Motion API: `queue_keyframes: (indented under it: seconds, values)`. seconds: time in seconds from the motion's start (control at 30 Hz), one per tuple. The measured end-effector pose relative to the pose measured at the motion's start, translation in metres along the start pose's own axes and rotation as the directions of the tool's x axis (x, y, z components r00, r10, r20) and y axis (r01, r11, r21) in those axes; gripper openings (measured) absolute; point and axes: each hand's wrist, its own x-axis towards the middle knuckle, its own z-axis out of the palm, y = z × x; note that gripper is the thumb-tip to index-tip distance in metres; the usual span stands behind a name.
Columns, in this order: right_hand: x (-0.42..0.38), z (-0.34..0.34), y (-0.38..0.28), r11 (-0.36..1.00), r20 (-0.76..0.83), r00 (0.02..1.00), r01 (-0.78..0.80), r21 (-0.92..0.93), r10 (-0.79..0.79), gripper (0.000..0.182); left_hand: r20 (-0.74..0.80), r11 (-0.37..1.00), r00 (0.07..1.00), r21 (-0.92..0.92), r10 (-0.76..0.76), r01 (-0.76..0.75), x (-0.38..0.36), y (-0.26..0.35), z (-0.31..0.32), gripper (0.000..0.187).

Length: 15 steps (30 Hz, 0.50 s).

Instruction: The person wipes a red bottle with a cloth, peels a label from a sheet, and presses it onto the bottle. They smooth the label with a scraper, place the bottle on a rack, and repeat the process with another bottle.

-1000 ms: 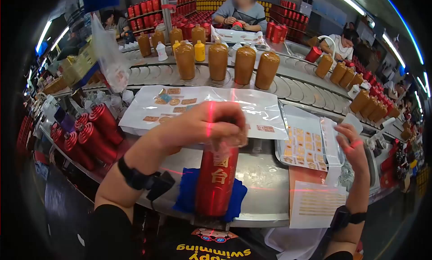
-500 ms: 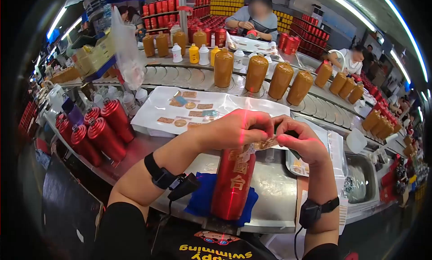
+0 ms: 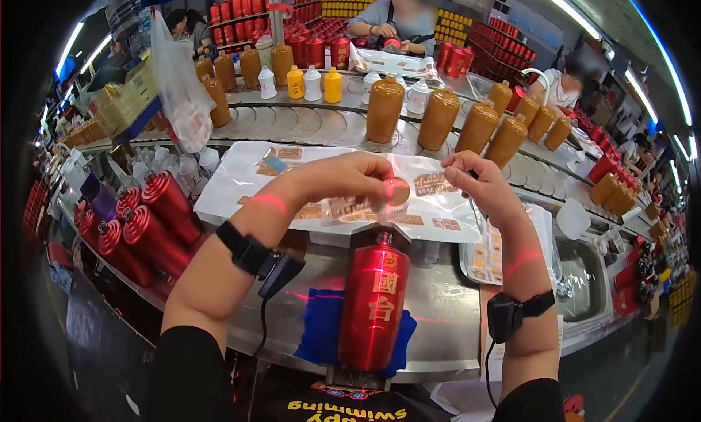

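Observation:
A clear film with gold patterned decals [image 3: 431, 182] is stretched between my two hands above the white sheet. My left hand [image 3: 365, 175] pinches its left part, near a round gold decal [image 3: 397, 191]. Fingers of my right hand [image 3: 473, 177] are pressed together on its right edge. Below them a red bottle [image 3: 371, 305] with gold characters leans on a blue cloth [image 3: 321, 323], touched by neither hand. More gold decals [image 3: 445, 223] lie on the white sheet [image 3: 237, 174].
Red bottles [image 3: 171, 203] are grouped at left. Brown bottles [image 3: 439, 119] and small white and yellow ones stand along the conveyor [image 3: 292, 123]. A tray of decals [image 3: 482, 258] and a sink [image 3: 584, 283] are at right. Co-workers sit beyond the conveyor.
My hands have moved apart and up from the red bottle's neck, and the film now spans between them. The bottle's top is uncovered. The view has shifted slightly, and brown bottles have moved along the conveyor.

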Motion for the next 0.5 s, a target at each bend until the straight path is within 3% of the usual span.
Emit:
queue_keyframes:
  seconds: [0.1, 0.13, 0.23, 0.27, 0.33, 0.43, 0.5]
  values:
    - [0.030, -0.005, 0.054, 0.985, -0.098, 0.990, -0.113, -0.132, 0.101, 0.017, -0.159, 0.960, 0.986, 0.266, -0.041, 0.083, 0.024, -0.022, -0.025, 0.019]
    - [0.038, -0.005, 0.067, 0.944, -0.111, 0.983, -0.173, -0.280, 0.147, 0.018, -0.221, 0.932, 0.974, 0.343, -0.046, 0.121, 0.030, -0.033, -0.030, 0.018]
    - [0.054, 0.002, 0.109, 0.671, -0.141, 0.935, -0.334, -0.662, 0.327, 0.026, -0.372, 0.863, 0.916, 0.405, -0.147, 0.303, 0.040, -0.064, -0.036, 0.017]
    - [0.051, 0.006, 0.119, 0.573, -0.214, 0.942, -0.327, -0.751, 0.258, 0.026, -0.416, 0.792, 0.908, 0.536, -0.054, 0.293, 0.040, -0.075, -0.036, 0.019]
    - [0.038, 0.019, 0.128, 0.343, -0.322, 0.941, -0.337, -0.877, 0.101, 0.025, -0.424, 0.786, 0.905, 0.557, -0.006, 0.267, 0.028, -0.074, -0.032, 0.022]
    - [0.042, 0.009, 0.123, 0.391, -0.233, 0.971, -0.237, -0.889, 0.057, 0.023, -0.436, 0.858, 0.900, 0.469, 0.019, 0.209, 0.010, -0.077, -0.031, 0.026]
    - [0.046, -0.003, 0.095, 0.486, -0.097, 0.995, -0.077, -0.871, -0.015, 0.020, -0.459, 0.860, 0.888, 0.469, 0.042, 0.202, -0.005, -0.058, -0.025, 0.025]
